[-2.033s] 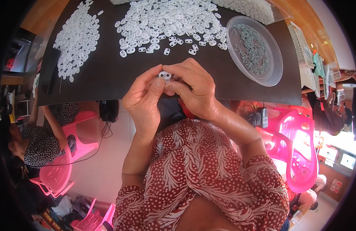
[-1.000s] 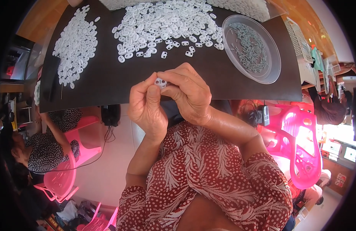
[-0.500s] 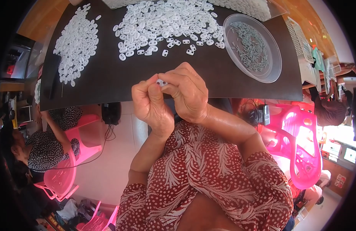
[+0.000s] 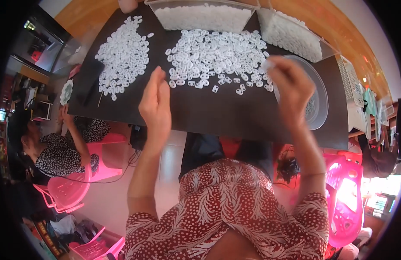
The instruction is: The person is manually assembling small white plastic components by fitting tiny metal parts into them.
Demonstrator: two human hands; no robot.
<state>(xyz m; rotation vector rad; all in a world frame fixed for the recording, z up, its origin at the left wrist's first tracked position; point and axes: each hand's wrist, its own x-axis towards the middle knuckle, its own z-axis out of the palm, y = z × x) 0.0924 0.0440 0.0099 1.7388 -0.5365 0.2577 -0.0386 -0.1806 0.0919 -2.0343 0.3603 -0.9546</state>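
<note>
My left hand [image 4: 156, 108] is raised over the near part of the dark table. Its fingers point up, mostly straight and close together, and nothing shows in them. Farther right, my right hand [image 4: 294, 89] is blurred by motion in front of a round clear tub [image 4: 325, 110]. Its thumb and fingers pinch a small white plastic piece [image 4: 266, 65] at the right edge of the middle pile. That pile [image 4: 215, 54] consists of flat oval white pieces with two holes. A second pile of white ovals [image 4: 124, 56] lies to the left.
Two clear bins of white pieces, one [image 4: 204, 17] at the back middle and another [image 4: 291, 37] at the back right, border the dark table [image 4: 209, 115]. A dark flat object [image 4: 90, 80] lies at left. Pink chairs [image 4: 345, 199] flank me; a person [image 4: 61, 151] sits at left.
My hands, earlier together on a two-holed white piece, have parted. The right went far right toward the tub with a white piece; the left stayed near the middle. The view has shifted too.
</note>
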